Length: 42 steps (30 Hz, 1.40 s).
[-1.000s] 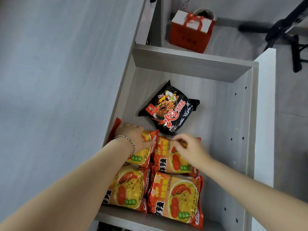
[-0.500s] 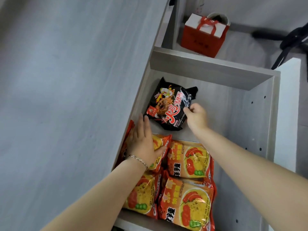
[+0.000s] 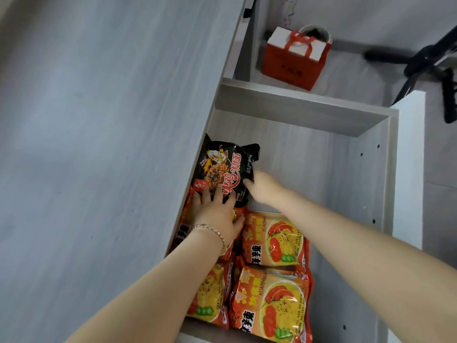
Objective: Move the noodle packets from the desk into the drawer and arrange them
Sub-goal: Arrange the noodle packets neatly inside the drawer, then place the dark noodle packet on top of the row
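A black noodle packet (image 3: 223,167) lies in the open grey drawer (image 3: 321,169), pushed against its left wall. My left hand (image 3: 217,214), with a bracelet on the wrist, lies flat with fingers spread over the packet's near edge and an orange packet below. My right hand (image 3: 262,188) touches the black packet's right edge with its fingertips. Several orange noodle packets fill the near part of the drawer in two columns, among them one (image 3: 274,240) at the upper right and one (image 3: 270,303) at the lower right.
The grey desk top (image 3: 99,144) fills the left side. Behind the drawer's back wall, a red and white gift bag (image 3: 295,59) stands on the floor. A black stand's legs (image 3: 425,63) are at the top right. The drawer's far right floor is bare.
The black packet has shifted left against the drawer's left wall and closer to the orange packets. My left hand has moved up onto its near edge; my right hand stays at its right edge.
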Available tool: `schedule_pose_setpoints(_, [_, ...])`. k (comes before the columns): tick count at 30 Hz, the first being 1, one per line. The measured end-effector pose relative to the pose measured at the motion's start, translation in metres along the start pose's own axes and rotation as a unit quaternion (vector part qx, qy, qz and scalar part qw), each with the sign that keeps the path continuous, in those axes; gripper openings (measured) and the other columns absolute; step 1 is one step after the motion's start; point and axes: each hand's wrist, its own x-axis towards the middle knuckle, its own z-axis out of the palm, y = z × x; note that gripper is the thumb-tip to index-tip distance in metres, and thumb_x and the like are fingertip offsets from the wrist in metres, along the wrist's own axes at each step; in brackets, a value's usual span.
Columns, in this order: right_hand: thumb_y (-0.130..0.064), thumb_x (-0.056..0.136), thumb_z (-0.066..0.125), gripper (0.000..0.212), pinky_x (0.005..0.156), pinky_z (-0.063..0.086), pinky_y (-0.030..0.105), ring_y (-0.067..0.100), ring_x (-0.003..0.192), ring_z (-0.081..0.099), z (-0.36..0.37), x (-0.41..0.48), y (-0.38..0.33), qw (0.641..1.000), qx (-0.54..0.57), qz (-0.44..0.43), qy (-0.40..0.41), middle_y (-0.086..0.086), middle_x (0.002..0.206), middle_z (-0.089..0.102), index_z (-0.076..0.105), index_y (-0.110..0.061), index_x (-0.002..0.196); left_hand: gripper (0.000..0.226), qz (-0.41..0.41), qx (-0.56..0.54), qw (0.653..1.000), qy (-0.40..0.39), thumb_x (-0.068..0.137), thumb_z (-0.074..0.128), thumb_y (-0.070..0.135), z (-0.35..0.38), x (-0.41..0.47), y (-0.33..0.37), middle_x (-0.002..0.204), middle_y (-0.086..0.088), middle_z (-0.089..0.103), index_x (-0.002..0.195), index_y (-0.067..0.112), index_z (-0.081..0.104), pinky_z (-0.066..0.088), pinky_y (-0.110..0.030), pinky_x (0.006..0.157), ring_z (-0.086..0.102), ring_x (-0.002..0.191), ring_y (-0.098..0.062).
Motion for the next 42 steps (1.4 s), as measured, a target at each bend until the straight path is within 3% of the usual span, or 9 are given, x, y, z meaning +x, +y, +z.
schedule_pose_setpoints(5, [-0.015,0.095,0.041,0.03,0.098,0.044,0.033,0.026,0.115,0.056,-0.033,-0.058,0.013,0.999,-0.003,-0.029,0.038,0.011,0.125,0.062,0.059,-0.008,0.119,0.036,0.009,0.014,0.998,0.058,0.096,0.035,0.037,-0.045,-0.013,0.02,0.124,-0.007,0.061,0.119,0.016,0.055,0.027,-0.041,0.11,0.054,0.118,-0.026])
schedule_pose_setpoints(9, [-0.013,0.095,0.042,0.026,0.092,0.04,0.025,0.018,0.111,0.056,-0.07,-0.112,0.035,0.988,0.0,-0.069,0.135,0.005,0.119,0.062,0.063,-0.011,0.109,0.042,0.094,-0.057,0.965,0.237,0.094,0.04,0.024,-0.066,-0.033,0.017,0.146,-0.004,0.042,0.135,0.016,0.045,0.02,-0.037,0.118,0.037,0.136,-0.023])
schedule_pose_setpoints(12, [-0.015,0.093,0.045,0.03,0.108,0.03,0.032,0.024,0.131,0.036,-0.085,-0.143,0.059,0.962,-0.095,-0.026,0.255,0.01,0.136,0.047,0.057,-0.011,0.121,0.055,0.101,-0.098,0.936,0.322,0.09,0.049,0.016,-0.068,-0.044,0.003,0.155,-0.01,0.028,0.143,0.014,0.037,0.012,-0.038,0.119,0.023,0.145,-0.026])
schedule_pose_setpoints(16, [-0.026,0.091,0.049,0.063,0.114,0.022,0.045,0.039,0.142,0.012,-0.082,-0.165,0.088,0.936,-0.113,0.184,0.278,0.023,0.153,0.013,0.02,-0.013,0.145,0.071,0.001,-0.059,0.958,0.28,0.096,0.039,0.029,-0.06,-0.047,-0.028,0.16,-0.009,-0.008,0.151,0.015,-0.003,-0.005,-0.04,0.119,-0.01,0.148,-0.023])
schedule_pose_setpoints(19, [-0.024,0.089,0.051,0.075,0.11,0.029,0.044,0.04,0.138,0.021,-0.072,-0.169,0.099,0.937,-0.047,0.245,0.246,0.026,0.149,0.018,0.006,-0.01,0.148,0.069,-0.032,-0.068,0.966,0.249,0.097,0.03,0.038,-0.049,-0.049,-0.052,0.16,-0.008,-0.007,0.15,0.013,-0.006,0.001,-0.042,0.122,-0.008,0.148,-0.023])
schedule_pose_setpoints(31, [-0.013,0.091,0.043,0.061,0.103,0.04,0.045,0.036,0.128,0.042,-0.057,-0.158,0.07,0.916,0.132,0.207,0.317,0.015,0.148,0.036,0.018,-0.012,0.146,0.063,-0.004,-0.163,0.936,0.312,0.088,0.017,0.034,-0.032,-0.046,-0.068,0.159,0.003,0.016,0.149,0.02,0.022,0.0,-0.035,0.12,0.005,0.148,-0.016])
schedule_pose_setpoints(36, [-0.001,0.087,0.035,0.052,0.088,0.041,0.032,0.023,0.099,0.054,-0.037,-0.138,0.034,0.904,0.288,0.123,0.29,0.003,0.122,0.059,0.033,-0.011,0.139,0.064,0.006,-0.171,0.936,0.307,0.086,0.018,0.03,-0.033,-0.046,-0.071,0.159,0.003,0.016,0.149,0.02,0.023,0.0,-0.035,0.12,0.004,0.148,-0.016])
schedule_pose_setpoints(38, [-0.002,0.085,0.035,0.05,0.099,0.043,0.041,0.027,0.111,0.056,-0.025,-0.124,0.02,0.906,0.318,0.098,0.262,0.007,0.129,0.057,0.042,-0.01,0.133,0.064,0.003,-0.165,0.939,0.303,0.087,0.017,0.03,-0.033,-0.045,-0.072,0.16,0.004,0.012,0.149,0.021,0.02,-0.003,-0.033,0.12,0.002,0.148,-0.015])
schedule_pose_setpoints(42, [0.002,0.094,0.034,0.042,0.105,0.036,0.029,0.022,0.128,0.048,-0.01,-0.097,-0.02,0.924,0.338,0.064,0.168,0.009,0.136,0.054,0.048,-0.007,0.132,0.055,0.004,-0.162,0.939,0.303,0.095,0.018,0.03,-0.034,-0.046,-0.072,0.161,0.006,0.005,0.15,0.024,0.013,-0.012,-0.029,0.115,-0.005,0.148,-0.014])
